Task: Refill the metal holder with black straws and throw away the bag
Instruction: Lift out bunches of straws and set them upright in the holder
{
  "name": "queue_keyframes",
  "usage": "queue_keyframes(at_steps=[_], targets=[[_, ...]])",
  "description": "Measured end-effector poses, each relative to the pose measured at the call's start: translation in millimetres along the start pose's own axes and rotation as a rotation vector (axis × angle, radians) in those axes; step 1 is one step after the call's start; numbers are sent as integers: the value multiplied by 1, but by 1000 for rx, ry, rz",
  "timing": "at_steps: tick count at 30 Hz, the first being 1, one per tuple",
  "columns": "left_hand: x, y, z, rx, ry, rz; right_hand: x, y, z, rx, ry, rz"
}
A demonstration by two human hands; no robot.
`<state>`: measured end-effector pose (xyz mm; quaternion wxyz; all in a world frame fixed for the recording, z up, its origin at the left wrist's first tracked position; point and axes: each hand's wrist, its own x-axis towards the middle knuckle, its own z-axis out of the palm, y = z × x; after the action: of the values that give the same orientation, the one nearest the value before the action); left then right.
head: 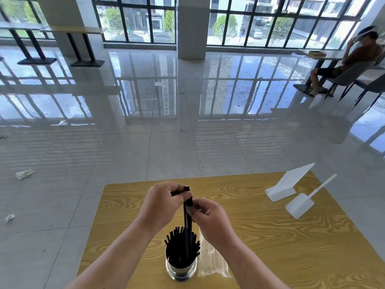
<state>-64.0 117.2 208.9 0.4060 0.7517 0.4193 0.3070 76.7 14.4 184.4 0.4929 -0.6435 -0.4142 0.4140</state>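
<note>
Hands are working close together over the table (270,247), almost touching. Left hand (164,203) is pinching the top ends of a few held straws (186,221) between thumb and curled fingers. Right hand (210,217) is pinching the same bunch just below, from the 3 o'clock side. Both hands are clamping on the bunch, and neither is free.

Held straws are running near vertical, with the long axis along the 12-to-6 o'clock line. Their lower ends are reaching down among the straws already standing in the holder (181,270). Whether they are touching its bottom cannot be told. The holder is standing upright directly at 6 o'clock from the hands, near the table's front edge and between the forearms. Neither hand is clearly nearer to it.

Judgement: the coming move is calling for a straight release along that axis, with no sideways travel.

Bag (210,261) is lying flat at 3 o'clock of the holder, just beside it and under the right forearm. It appears emptied, and the right hand is the nearer one for picking it up.
</note>
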Motion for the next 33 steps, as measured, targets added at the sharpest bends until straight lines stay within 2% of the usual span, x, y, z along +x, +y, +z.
queue_keyframes(at_steps=[10,21,27,31,33], targets=[[2,12,0,-92,33,-45,-2,-12,1,33,62,18],[10,24,-14,-400,155,-122,-11,-33,-7,418,-97,178],[8,24,-13,-320,186,-122,-15,-36,-2,546,-162,220],[4,19,-12,-249,162,-105,-17,-34,1,585,-200,243],[2,18,-14,-289,136,-144,-17,-33,1,586,-199,249]])
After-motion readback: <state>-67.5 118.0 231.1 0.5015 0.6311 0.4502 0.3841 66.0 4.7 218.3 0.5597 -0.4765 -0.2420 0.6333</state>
